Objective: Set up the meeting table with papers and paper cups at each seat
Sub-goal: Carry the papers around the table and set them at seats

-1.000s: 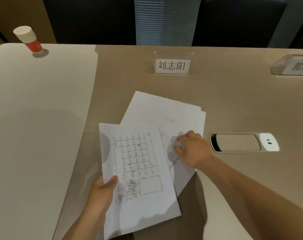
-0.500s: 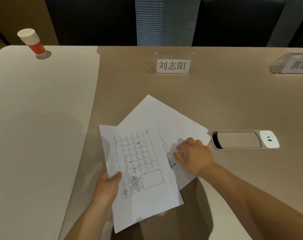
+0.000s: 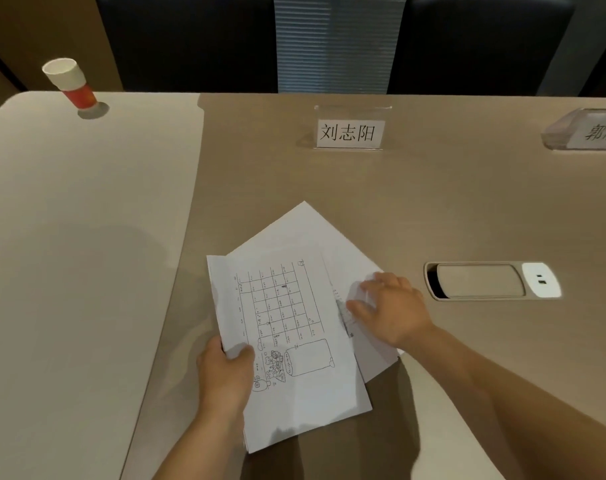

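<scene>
Clearly mid-step on the papers: held a printed sheet point(image 3: 287, 341) by its lower left corner in the left hand point(image 3: 225, 372), thumb on top — raised over the table point(image 3: 433, 202) and overlapping the rest. Pressed the right hand point(image 3: 391, 310) flat, fingers loosely spread, on the plainer sheets point(image 3: 312, 233) lying askew on the brown surface, gripping nothing that could be made out. Sat in front of the near name card point(image 3: 348, 133), with a second name card point(image 3: 592, 131) far right. Probably called next for squaring those sheets up before the card and carrying the held one on to another seat. Stood alone at the far left corner, well apart from the papers — one paper cup point(image 3: 69, 83), contents not visible from this angle. Lay shut beside the right hand, the cable hatch point(image 3: 481, 280).
</scene>
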The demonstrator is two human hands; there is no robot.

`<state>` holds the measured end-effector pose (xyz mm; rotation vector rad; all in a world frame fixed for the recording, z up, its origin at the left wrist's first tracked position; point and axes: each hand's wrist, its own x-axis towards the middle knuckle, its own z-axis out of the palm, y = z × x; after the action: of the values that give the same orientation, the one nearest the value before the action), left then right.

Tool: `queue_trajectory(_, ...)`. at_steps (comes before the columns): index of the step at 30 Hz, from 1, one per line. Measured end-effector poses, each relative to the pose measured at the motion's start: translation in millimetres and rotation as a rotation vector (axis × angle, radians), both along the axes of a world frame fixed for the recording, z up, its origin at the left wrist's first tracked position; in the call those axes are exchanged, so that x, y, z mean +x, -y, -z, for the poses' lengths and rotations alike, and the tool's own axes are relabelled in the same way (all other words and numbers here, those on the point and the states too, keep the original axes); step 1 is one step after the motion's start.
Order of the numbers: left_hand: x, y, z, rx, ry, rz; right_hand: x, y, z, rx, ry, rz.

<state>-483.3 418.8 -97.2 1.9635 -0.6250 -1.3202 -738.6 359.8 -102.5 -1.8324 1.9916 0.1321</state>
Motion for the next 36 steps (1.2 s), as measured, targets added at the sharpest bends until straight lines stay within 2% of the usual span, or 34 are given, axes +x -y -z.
queue_trajectory(4, -8, 4, -1, 0.004, 0.005, 0.033, 12, -20, -2, -0.033, 0.236, 0.165)
queue_trajectory(7, -10, 4, -2, -0.006, 0.021, 0.057, 14, -18, -6, -0.064, 0.267, 0.225)
queue_trajectory(11, -11, 3, -4, -0.011, 0.025, 0.062, 24, -15, -7, 0.053, 0.487, 0.388)
queue_trajectory(18, -9, -1, -5, -0.043, 0.026, 0.132, 32, -22, -9, 0.175, 0.559, 0.615)
queue_trajectory(21, -8, -8, -4, -0.043, 0.031, 0.182, 36, -27, -8, 0.186, 0.510, 0.599)
queue_trajectory(25, -5, -13, 0, -0.056, 0.041, 0.237, 33, -42, -14, 0.158, 0.673, 0.631)
queue_trajectory(28, -5, -18, -3, -0.051, 0.028, 0.249, 28, -58, -20, 0.105, 0.748, 0.574)
queue_trajectory(32, 3, -18, -14, -0.077, -0.084, 0.196, 17, -83, -38, 0.019, 0.925, 0.546)
queue_trajectory(34, 12, -15, -27, -0.104, -0.241, 0.177, 10, -92, -52, 0.000, 1.018, 0.525)
queue_trajectory(36, 15, -13, -45, -0.138, -0.404, 0.242, 6, -101, -65, -0.032, 1.086, 0.498)
